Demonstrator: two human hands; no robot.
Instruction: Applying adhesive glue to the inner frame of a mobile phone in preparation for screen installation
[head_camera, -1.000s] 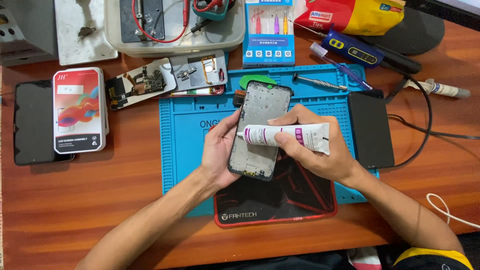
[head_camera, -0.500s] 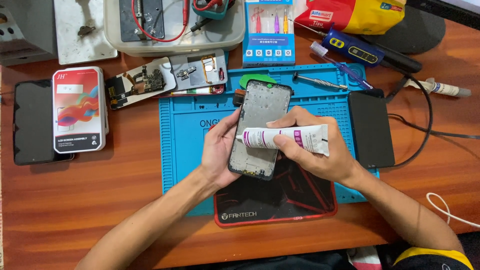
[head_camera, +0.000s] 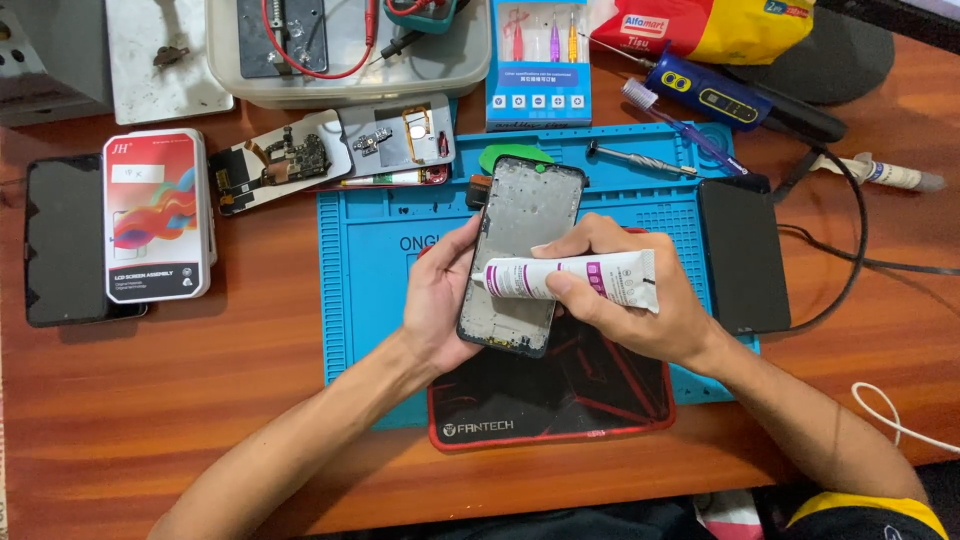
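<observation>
A person's left hand (head_camera: 440, 300) cradles a bare phone frame (head_camera: 522, 252), fingers wrapped round its left edge, above a blue work mat (head_camera: 380, 300) on a wooden table, while the right hand (head_camera: 625, 300) pinches a white glue tube (head_camera: 575, 278), nozzle at the frame's left rim; a thin, even bead along the border, kept off the inner parts, looks like the careful way
</observation>
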